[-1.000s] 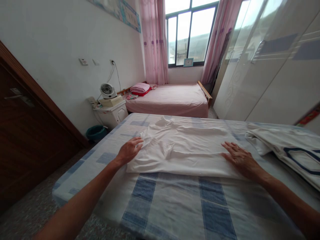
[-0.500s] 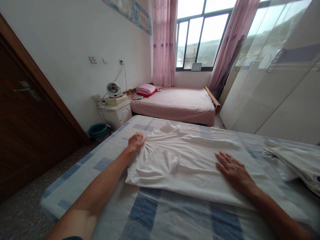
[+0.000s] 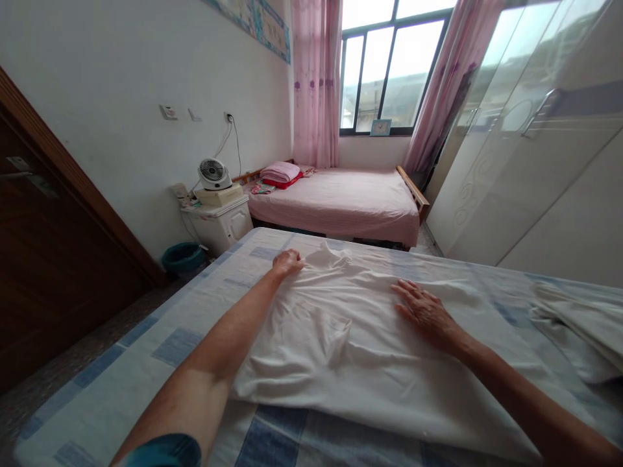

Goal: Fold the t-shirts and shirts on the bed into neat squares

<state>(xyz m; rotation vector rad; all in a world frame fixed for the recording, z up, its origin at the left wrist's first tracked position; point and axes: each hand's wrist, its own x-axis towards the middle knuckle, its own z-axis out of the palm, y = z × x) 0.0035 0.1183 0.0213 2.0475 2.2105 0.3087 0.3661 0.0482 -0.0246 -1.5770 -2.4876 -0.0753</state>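
Note:
A wrinkled white cloth lies spread over the near bed, which has a blue and white checked sheet. Its exact kind, perhaps a garment or a cover, I cannot make out. At the cloth's far left edge my left hand is closed on the fabric, with creases running out from the fingers. Flat on the cloth, right of its middle, rests my right hand, fingers stretched out and slightly apart.
Another crumpled pale cloth lies on the bed's right side. Beyond stands a bed with a pink sheet. To the left are a white nightstand with a fan and a teal bin. A glossy wardrobe lines the right.
My left hand has moved away from me and right along the cloth's edge, still gripping fabric. My right hand has slid left and slightly farther off. The view has shifted a little.

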